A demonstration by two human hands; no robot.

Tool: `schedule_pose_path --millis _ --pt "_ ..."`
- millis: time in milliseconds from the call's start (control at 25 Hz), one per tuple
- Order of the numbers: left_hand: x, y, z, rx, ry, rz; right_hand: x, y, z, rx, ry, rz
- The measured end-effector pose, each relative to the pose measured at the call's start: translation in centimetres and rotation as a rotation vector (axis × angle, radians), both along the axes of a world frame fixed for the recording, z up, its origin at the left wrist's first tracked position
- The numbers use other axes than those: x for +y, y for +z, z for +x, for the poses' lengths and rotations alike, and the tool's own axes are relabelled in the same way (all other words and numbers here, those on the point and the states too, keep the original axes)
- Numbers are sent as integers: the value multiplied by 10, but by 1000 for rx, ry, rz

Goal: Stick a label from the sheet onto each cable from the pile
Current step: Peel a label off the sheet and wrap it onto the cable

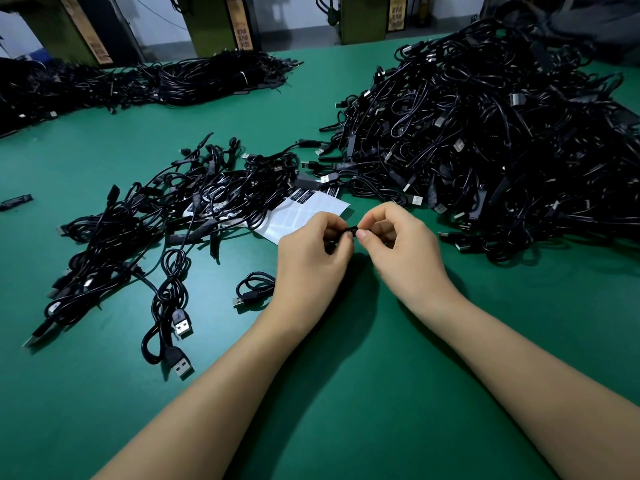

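My left hand [313, 247] and my right hand [401, 244] meet above the green table [346, 375], both pinching one thin black cable [350, 231] between thumb and fingertips. Whether a label sits on the pinched spot is hidden by the fingers. The cable's coiled rest [254, 289] with its USB plug lies left of my left wrist. The white label sheet [304, 213] lies just beyond my hands, with a few black labels along its far edge, partly under cables. The big pile of black cables [485, 140] rises at the right.
A looser spread of black USB cables [156, 220] covers the table to the left of the sheet. Bundled cables [138, 81] stretch along the far left edge. A small black piece [15, 201] lies alone at far left. Boxes stand behind the table.
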State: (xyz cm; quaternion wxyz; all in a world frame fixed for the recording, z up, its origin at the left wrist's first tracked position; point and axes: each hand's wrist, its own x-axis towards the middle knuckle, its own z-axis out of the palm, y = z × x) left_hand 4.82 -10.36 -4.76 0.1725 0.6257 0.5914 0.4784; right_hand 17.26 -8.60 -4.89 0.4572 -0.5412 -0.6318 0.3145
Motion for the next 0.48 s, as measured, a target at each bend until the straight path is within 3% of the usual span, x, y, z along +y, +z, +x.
schedule_pose_path --millis 480 --pt "1 6 -6 -172 -72 -178 6 -4 4 67 -48 -31"
